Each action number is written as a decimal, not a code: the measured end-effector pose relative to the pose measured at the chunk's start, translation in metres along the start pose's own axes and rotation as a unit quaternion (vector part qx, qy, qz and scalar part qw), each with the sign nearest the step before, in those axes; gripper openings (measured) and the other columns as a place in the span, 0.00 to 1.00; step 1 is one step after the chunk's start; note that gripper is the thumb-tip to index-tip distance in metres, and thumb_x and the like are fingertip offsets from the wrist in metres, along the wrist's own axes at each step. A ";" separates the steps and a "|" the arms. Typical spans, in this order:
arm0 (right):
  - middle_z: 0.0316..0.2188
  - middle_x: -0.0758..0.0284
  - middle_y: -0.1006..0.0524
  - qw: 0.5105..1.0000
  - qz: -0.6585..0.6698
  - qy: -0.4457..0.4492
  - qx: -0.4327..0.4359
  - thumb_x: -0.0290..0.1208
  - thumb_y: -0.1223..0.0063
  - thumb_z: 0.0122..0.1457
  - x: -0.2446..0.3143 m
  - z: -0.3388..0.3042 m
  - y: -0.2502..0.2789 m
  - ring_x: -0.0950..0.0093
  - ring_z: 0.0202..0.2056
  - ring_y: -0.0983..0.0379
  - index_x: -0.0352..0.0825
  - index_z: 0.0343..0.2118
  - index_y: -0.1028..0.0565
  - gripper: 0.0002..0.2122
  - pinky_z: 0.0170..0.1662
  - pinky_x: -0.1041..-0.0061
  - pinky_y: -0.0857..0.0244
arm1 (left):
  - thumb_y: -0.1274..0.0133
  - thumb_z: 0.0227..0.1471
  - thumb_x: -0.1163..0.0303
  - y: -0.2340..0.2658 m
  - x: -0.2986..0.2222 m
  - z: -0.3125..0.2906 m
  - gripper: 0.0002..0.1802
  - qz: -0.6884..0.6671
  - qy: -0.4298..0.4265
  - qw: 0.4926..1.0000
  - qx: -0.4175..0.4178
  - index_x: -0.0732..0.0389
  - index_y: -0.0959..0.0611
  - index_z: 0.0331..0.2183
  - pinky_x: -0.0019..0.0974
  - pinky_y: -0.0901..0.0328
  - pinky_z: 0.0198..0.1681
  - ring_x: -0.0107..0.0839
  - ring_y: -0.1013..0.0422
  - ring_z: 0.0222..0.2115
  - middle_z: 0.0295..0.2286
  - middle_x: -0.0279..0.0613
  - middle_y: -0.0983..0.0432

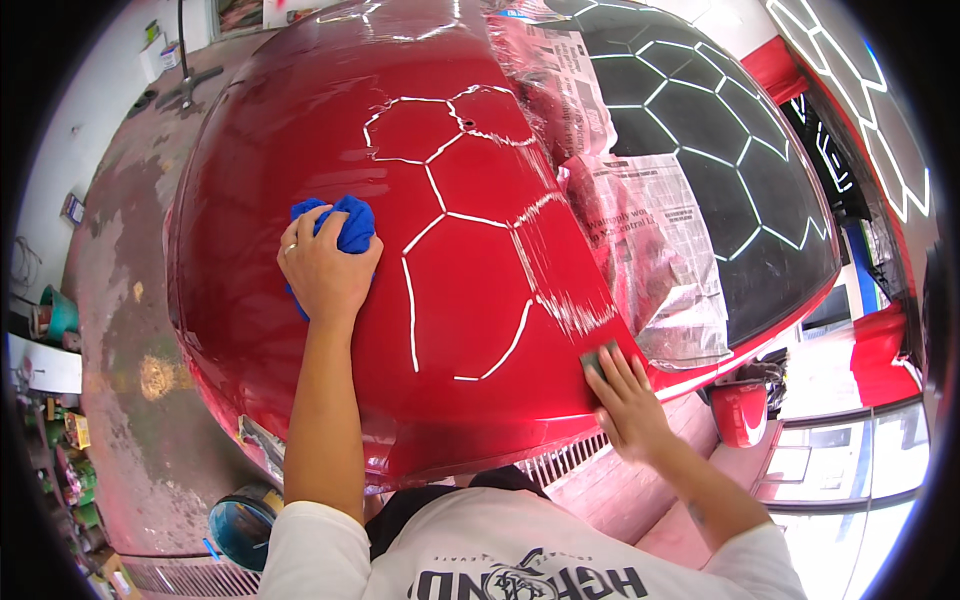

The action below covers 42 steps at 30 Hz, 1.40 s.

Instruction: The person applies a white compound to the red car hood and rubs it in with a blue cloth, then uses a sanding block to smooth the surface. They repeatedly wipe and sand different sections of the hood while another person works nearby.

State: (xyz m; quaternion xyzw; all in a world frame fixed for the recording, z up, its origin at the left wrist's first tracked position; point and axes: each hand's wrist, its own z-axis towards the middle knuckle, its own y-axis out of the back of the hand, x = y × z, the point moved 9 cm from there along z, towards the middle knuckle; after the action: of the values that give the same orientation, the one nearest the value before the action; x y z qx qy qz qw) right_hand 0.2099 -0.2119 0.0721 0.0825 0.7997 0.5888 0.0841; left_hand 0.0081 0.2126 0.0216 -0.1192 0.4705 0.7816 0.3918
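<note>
A glossy red car panel (480, 270) spreads out before me, mirroring hexagonal lights. On its left part my left hand (325, 260) is closed around a crumpled blue cloth (352, 225), which bulges out past the fingers and rests on the panel. Close to the near right edge of the panel, my right hand (625, 400) presses down with its fingers over a small dark grey-green pad (600, 360). Most of the pad lies hidden under the fingers. Matt streaks mark the paint just beyond this hand.
Newspaper and plastic sheeting (655, 260) cover the border between the red panel and the dark glass (710, 150). A bucket (243, 525) stands on the floor at the near left. A black stand (187, 85) is at the far left, and shelves with cans (80, 480) line the left side.
</note>
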 end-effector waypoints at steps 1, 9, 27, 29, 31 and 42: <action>0.82 0.49 0.47 0.999 -0.010 0.019 -0.030 0.41 0.57 0.78 0.001 0.044 0.012 0.48 0.83 0.57 0.38 0.81 0.43 0.32 0.83 0.43 0.68 | 0.25 0.45 0.57 0.002 0.002 0.000 0.23 0.001 -0.002 1.000 0.004 0.52 0.07 0.45 0.56 0.33 0.65 0.47 0.26 0.60 0.55 0.35 0.17; 0.81 0.53 0.43 0.982 -0.029 -0.058 -0.177 0.50 0.74 0.84 -0.074 0.393 0.106 0.51 0.82 0.51 0.39 0.79 0.39 0.30 0.82 0.42 0.56 | 0.25 0.46 0.57 -0.005 -0.021 -0.007 0.22 -0.049 -0.045 0.998 0.006 0.55 0.07 0.44 0.55 0.30 0.62 0.50 0.25 0.58 0.54 0.38 0.16; 0.82 0.53 0.46 0.988 -0.048 0.021 -0.142 0.46 0.68 0.83 0.012 0.337 0.091 0.53 0.83 0.55 0.41 0.81 0.43 0.29 0.83 0.45 0.64 | 0.25 0.45 0.57 0.018 0.002 0.004 0.24 -0.018 -0.008 1.000 0.005 0.53 0.07 0.45 0.56 0.32 0.64 0.49 0.26 0.59 0.53 0.38 0.16; 0.82 0.54 0.45 0.988 -0.050 -0.039 -0.142 0.47 0.70 0.83 -0.030 0.393 0.107 0.53 0.83 0.54 0.42 0.81 0.44 0.29 0.83 0.44 0.62 | 0.25 0.44 0.58 0.006 -0.017 -0.003 0.23 -0.055 -0.034 0.998 0.003 0.52 0.06 0.44 0.55 0.32 0.64 0.49 0.25 0.59 0.52 0.38 0.16; 0.82 0.53 0.44 0.986 -0.035 -0.079 -0.145 0.48 0.71 0.84 -0.047 0.394 0.100 0.52 0.83 0.53 0.42 0.80 0.42 0.28 0.82 0.43 0.59 | 0.25 0.45 0.57 -0.005 -0.022 -0.007 0.22 -0.071 -0.046 0.996 0.010 0.52 0.06 0.44 0.55 0.32 0.64 0.49 0.26 0.59 0.53 0.38 0.16; 0.82 0.49 0.46 0.999 -0.009 0.042 0.021 0.41 0.53 0.76 0.067 0.037 -0.002 0.47 0.83 0.56 0.40 0.81 0.41 0.33 0.82 0.39 0.65 | 0.25 0.47 0.56 0.006 0.003 0.003 0.24 -0.012 0.006 1.000 0.016 0.51 0.06 0.47 0.57 0.34 0.67 0.46 0.28 0.62 0.55 0.36 0.17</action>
State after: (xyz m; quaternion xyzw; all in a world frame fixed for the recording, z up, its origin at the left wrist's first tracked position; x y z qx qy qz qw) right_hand 0.1529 -0.1622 0.0572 0.0523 0.8156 0.5737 0.0541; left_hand 0.0020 0.2155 0.0258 -0.1236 0.4837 0.7686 0.4000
